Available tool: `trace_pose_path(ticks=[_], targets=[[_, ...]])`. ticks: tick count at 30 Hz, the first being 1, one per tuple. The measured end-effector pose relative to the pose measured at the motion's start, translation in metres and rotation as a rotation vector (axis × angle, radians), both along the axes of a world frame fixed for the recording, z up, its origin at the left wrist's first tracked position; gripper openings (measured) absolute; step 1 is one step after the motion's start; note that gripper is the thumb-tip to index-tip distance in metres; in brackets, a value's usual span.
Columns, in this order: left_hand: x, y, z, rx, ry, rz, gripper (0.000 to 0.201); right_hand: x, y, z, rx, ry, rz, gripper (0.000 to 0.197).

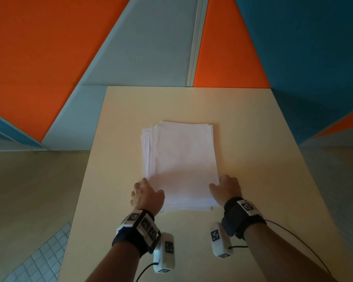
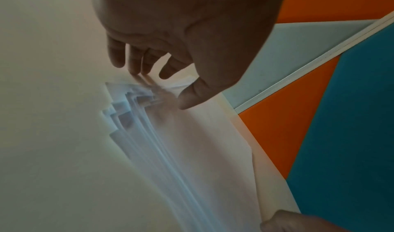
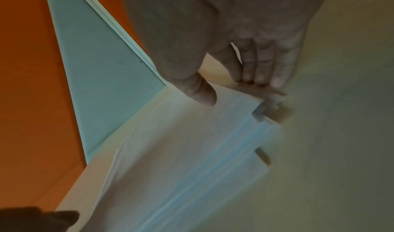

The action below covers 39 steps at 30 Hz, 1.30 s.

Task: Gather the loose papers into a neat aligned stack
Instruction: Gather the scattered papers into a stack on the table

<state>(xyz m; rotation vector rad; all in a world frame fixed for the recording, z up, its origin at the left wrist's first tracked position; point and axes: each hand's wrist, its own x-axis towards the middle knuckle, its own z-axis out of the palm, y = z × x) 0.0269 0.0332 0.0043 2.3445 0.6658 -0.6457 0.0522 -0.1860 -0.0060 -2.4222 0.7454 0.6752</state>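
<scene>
A pile of plain white paper sheets (image 1: 183,165) is seen lying flat near the middle of a pale beige tabletop (image 1: 253,139), its long axis running straight away from the person. The pile is bracketed at its near end by both hands — the left hand (image 1: 146,195) at the near-left corner, the right hand (image 1: 225,188) at the near-right edge — so that neither is nearer; the pile lies directly ahead, between them. In the wrist views the left fingers (image 2: 136,62) are shown extended with their tips at the fanned left edges and the thumb (image 2: 192,95) set on the top sheet; the right fingers (image 3: 264,67) are likewise straight, tips down at the stepped right edge. Nothing is gripped by either hand. Along the left side several sheets are still offset — a squeeze inward across the short axis is judged to be what the next move calls for.
</scene>
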Motion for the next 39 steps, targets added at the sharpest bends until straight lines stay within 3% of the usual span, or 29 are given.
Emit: trace_pose_path(ticks=[8,16,24,30,35,39], targets=[[0.030,-0.002,0.010,-0.042,0.141,0.154,0.058,-0.004,0.003,0.001,-0.042,0.014,0.042,0.057],[0.046,0.013,0.007,-0.112,0.161,0.273,0.061,0.001,0.001,-0.002,-0.029,0.001,0.016,0.055],[0.050,0.012,0.008,-0.327,0.036,0.432,0.055,-0.001,-0.001,-0.008,-0.050,-0.011,0.034,0.053],[0.049,0.026,0.000,-0.516,-0.041,0.312,0.034,-0.001,-0.001,-0.010,-0.066,-0.042,0.059,0.055],[0.051,0.030,0.006,-0.716,-0.017,0.319,0.056,-0.006,0.000,-0.010,-0.089,-0.056,0.083,0.067],[0.054,0.029,0.004,-0.788,0.049,0.333,0.043,-0.009,0.001,-0.010,-0.118,-0.077,0.117,0.066]])
